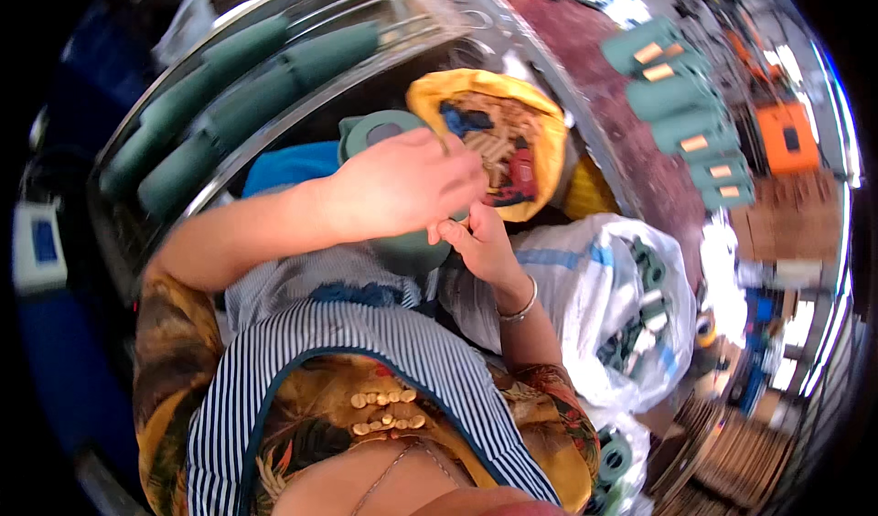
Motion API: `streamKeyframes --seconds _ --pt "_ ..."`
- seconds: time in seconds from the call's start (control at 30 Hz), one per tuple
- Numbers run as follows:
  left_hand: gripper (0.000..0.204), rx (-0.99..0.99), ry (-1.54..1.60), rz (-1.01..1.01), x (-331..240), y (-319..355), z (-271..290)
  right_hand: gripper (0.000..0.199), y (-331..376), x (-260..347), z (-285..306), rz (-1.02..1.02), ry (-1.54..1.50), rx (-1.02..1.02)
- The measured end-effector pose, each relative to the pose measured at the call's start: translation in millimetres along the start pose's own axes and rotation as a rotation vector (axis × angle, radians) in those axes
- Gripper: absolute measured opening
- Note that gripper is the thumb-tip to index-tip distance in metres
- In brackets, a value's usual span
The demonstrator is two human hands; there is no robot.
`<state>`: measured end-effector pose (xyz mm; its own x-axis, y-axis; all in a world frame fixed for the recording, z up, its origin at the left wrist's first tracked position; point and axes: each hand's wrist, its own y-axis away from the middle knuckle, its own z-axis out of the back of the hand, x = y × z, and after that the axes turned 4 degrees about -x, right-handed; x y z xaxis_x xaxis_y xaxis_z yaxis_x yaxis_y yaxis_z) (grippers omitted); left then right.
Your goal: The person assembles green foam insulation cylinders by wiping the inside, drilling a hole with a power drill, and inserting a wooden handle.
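My left hand [402,182] reaches across a green roll [366,130] in front of my body. Its fingers are smeared by motion and lie partly over my right hand. My right hand [480,241] is closed, thumb against curled fingers, close to the left fingertips. Whatever it holds, if anything, is hidden. More of the green material [416,252] shows below the hands. Just beyond them stands a yellow bag [551,164], filled with tan paper-like pieces [498,118], with a red item [521,170] and dark blue cloth inside.
At the left, several green rolls [229,118] lie in a metal-edged trough [274,118]. Labelled green rolls [672,100] rest on a reddish surface at the right. A white sack [567,283] holding green pieces stands by my right arm. Farther off are cardboard stacks [736,456] and an orange box [786,138].
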<state>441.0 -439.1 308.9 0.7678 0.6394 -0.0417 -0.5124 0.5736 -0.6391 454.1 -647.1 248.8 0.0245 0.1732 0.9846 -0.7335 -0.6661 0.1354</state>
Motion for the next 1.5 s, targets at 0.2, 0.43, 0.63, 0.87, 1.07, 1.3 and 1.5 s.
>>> streamKeyframes --seconds 0.2,0.43,0.63,0.87,1.07,1.3,1.5 --pt "0.022 -0.217 0.129 -0.155 -17.5 -91.2 -60.0 0.032 56.6 -11.7 62.7 0.18 0.269 -0.633" --pt "0.047 -0.215 0.103 -0.1 -5.9 -105.8 -66.5 0.024 46.6 -8.6 196.4 0.388 0.203 -1.287" --pt "0.045 0.231 -0.299 0.622 60.8 138.0 -2.1 0.012 38.5 -52.1 384.6 -0.211 1.575 -1.339" --pt "0.031 -0.004 -0.618 2.083 -89.5 520.6 80.4 0.067 144.8 -76.8 549.6 -0.648 1.334 -1.127" --pt "0.031 0.09 -0.567 2.607 -256.0 659.0 55.8 0.05 -29.6 -100.7 406.3 -0.164 1.06 -0.91" --pt "0.031 0.397 -0.484 2.561 -284.6 679.8 -11.1 0.038 -125.2 -51.6 187.3 0.253 1.327 -0.389" --pt "0.031 0.508 -0.493 2.444 -222.4 655.3 -44.8 0.034 -122.1 10.7 128.0 0.485 1.399 -0.085"
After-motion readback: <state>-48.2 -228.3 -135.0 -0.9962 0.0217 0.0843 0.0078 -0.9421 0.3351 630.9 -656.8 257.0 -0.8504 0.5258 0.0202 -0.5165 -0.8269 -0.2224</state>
